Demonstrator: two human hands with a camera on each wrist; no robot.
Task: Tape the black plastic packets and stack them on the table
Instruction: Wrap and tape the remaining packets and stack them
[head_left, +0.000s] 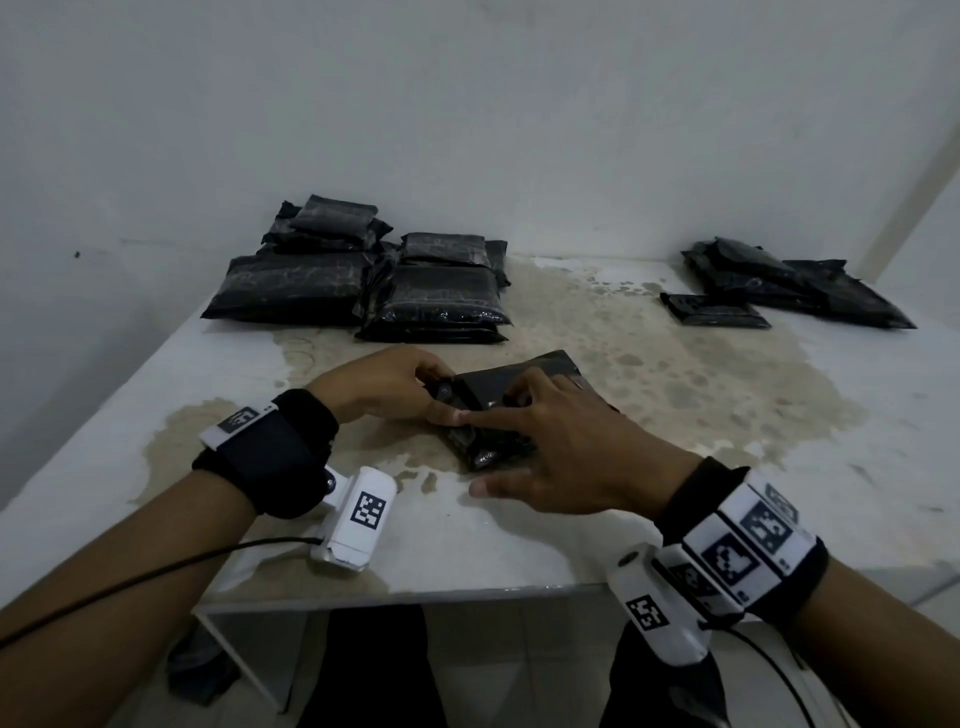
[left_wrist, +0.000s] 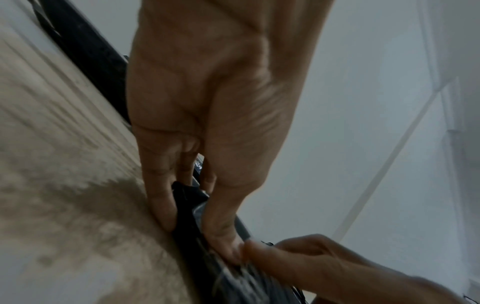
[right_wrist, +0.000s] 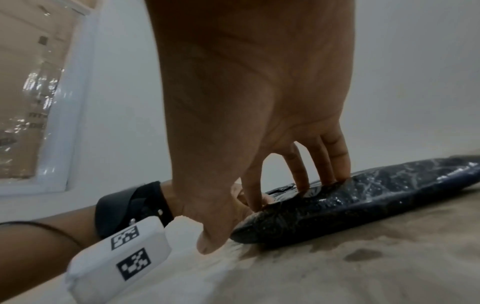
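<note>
One table (head_left: 675, 493), white with a broad tan stain, carries everything in view. Two groups of black packets sit along its far edge against the wall: a left pile (head_left: 363, 275) of at least six, stacked in two adjoining heaps, and a right pile (head_left: 789, 288) of about four, one of them small and lying flat in front. Exact counts are uncertain, since lower packets are covered by upper ones.

One further packet (head_left: 493, 410) lies flat on the stained middle of the table, near the front edge, between the two hands. Its long axis runs diagonally, from near-left to far-right, with the near end toward the person. Much of its top is covered by fingers.

Left hand (head_left: 387, 387) pinches the packet's left end, thumb on top and a finger at the table side, as the left wrist view shows (left_wrist: 207, 144). Right hand (head_left: 566, 441) is spread, its straight fingers pressing down on the packet's top (right_wrist: 363, 203) while the thumb rests on the table just beside the near end; the right wrist view confirms this (right_wrist: 254, 102).

No tape can be made out; the left wrist view is blurred. Two wrist cameras (head_left: 358, 517) with printed markers are strapped on.
</note>
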